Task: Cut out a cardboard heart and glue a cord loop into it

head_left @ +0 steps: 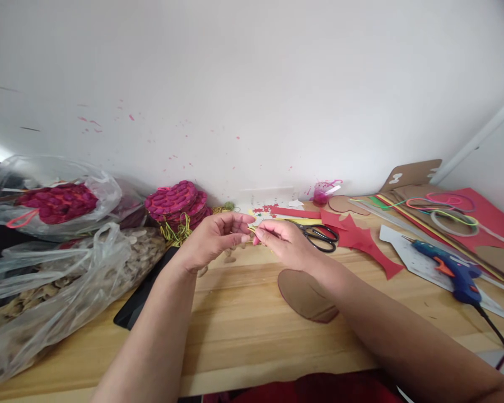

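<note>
Both my hands meet above the wooden table [243, 313], near its far edge. My left hand [213, 237] has its fingers curled in a pinch on a thin yellow cord [252, 229]. My right hand [282, 239] pinches the same cord from the other side, fingertips almost touching the left ones. A brown oval cardboard piece [304, 294] lies flat on the table under my right wrist. Black-handled scissors [321, 236] lie just beyond my right hand.
A stack of magenta woven rounds [177, 202] leans at the wall. Two clear plastic bags [63, 268] fill the left side. A blue glue gun [453, 271], red paper cut-outs [361, 238], coloured cords and cardboard lie on the right. A black flat object [140, 299] sits by my left forearm.
</note>
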The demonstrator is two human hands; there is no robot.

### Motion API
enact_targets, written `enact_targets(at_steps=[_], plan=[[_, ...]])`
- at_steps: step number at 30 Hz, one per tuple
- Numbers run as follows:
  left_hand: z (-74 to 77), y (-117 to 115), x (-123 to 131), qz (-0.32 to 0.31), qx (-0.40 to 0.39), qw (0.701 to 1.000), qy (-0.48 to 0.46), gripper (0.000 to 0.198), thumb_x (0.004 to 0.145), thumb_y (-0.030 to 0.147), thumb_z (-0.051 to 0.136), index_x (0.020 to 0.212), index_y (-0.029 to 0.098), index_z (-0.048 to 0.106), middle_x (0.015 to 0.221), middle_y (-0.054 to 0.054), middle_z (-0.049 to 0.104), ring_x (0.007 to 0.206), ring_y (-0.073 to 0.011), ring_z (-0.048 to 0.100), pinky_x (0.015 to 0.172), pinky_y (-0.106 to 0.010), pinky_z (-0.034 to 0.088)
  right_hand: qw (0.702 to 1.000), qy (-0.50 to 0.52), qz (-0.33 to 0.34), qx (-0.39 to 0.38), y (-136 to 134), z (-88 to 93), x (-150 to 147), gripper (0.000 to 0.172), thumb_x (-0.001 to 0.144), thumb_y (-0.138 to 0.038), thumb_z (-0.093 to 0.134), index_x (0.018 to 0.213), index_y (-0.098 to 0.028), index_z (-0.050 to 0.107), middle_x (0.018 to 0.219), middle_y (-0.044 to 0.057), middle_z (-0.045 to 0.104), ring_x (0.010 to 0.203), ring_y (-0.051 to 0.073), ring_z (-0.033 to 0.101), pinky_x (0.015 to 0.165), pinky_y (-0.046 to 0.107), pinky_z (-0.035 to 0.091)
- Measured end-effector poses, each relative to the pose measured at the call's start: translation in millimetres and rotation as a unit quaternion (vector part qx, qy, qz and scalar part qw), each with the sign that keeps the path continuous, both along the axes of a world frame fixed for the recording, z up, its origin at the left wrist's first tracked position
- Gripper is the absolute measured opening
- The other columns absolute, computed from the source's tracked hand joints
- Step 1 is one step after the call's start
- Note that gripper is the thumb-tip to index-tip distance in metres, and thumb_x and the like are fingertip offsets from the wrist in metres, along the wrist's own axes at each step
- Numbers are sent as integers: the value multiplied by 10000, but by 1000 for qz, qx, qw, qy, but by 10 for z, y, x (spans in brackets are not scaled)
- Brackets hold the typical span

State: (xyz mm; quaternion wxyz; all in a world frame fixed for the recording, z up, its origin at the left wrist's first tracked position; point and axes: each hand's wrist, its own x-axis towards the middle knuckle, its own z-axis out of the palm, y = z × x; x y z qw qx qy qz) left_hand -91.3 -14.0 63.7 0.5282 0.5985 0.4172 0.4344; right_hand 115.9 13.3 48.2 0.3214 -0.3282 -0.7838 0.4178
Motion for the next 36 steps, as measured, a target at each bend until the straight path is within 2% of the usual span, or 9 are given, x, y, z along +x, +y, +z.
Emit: enact_targets(at_steps=[7, 14, 21, 23, 27, 30, 33, 35, 36], plan=[[15, -15, 51, -14, -6, 1000, -24, 339, 719, 230, 830, 1032, 172, 716, 836, -43, 742, 804, -175, 712, 774, -310, 549, 998, 28, 38, -31, 32, -17, 12, 336, 986, -408, 476, 799, -176, 632, 723, 2, 548, 649, 128, 465, 611, 264, 355], [11, -14, 67, -33, 11, 999, -12, 190, 776, 284, 793, 924, 185, 729, 799, -35, 735, 781, -163, 691, 738, -288, 521, 999, -19, 48, 10, 21, -9, 29, 281, 978, -334, 491, 795, -181, 640, 737, -9, 564, 665, 122, 475, 633, 256, 349], [23, -14, 100, 4, 51, 998, 46, 214, 789, 372, 765, 786, 168, 699, 701, -24, 684, 647, -128, 590, 641, -260, 473, 997, 8, 75, -11, 19, 7, 25, 319, 1005, -381, 461, 842, -179, 647, 772, 3, 569, 691, 127, 485, 644, 256, 364], [6, -5, 103, 39, 80, 995, 52, 209, 814, 367, 739, 791, 165, 691, 718, -19, 668, 650, -123, 574, 636, -252, 462, 997, 15, 75, -16, 19, 14, 27, 338, 1015, -394, 440, 846, -177, 637, 772, 5, 559, 702, 129, 492, 656, 257, 376], [6, 14, 54, 156, 144, 977, 29, 164, 804, 320, 755, 796, 169, 691, 713, 0, 641, 636, -107, 548, 613, -225, 448, 998, -3, 55, -7, 44, -2, 40, 323, 1017, -377, 438, 828, -184, 616, 753, -6, 536, 696, 126, 495, 650, 252, 375], [56, 24, -50, 236, 202, 948, -71, 129, 787, 283, 777, 791, 184, 694, 720, 7, 640, 635, -97, 545, 612, -211, 445, 999, -13, 34, 3, 102, -57, 45, 306, 1017, -372, 434, 841, -193, 609, 758, -9, 555, 685, 126, 499, 628, 249, 371], [116, 39, -178, 299, 242, 903, -189, 172, 732, 300, 828, 774, 205, 691, 741, 13, 644, 626, -94, 550, 594, -205, 454, 999, -42, 6, 30, 172, -130, 39, 289, 1012, -333, 433, 834, -192, 610, 768, 0, 599, 670, 129, 515, 629, 259, 382], [135, 50, -241, 325, 251, 885, -217, 192, 708, 318, 848, 761, 214, 695, 759, 15, 650, 629, -92, 551, 582, -199, 454, 995, -77, -19, 67, 201, -172, 32, 268, 1001, -277, 442, 825, -185, 622, 780, 16, 632, 681, 139, 538, 662, 280, 406], [134, 54, -258, 329, 252, 886, -208, 190, 707, 321, 848, 756, 214, 700, 780, 12, 658, 649, -95, 561, 597, -201, 460, 991, -88, -37, 91, 205, -187, 29, 232, 985, -250, 468, 838, -180, 633, 815, 33, 653, 725, 154, 565, 695, 297, 423]])
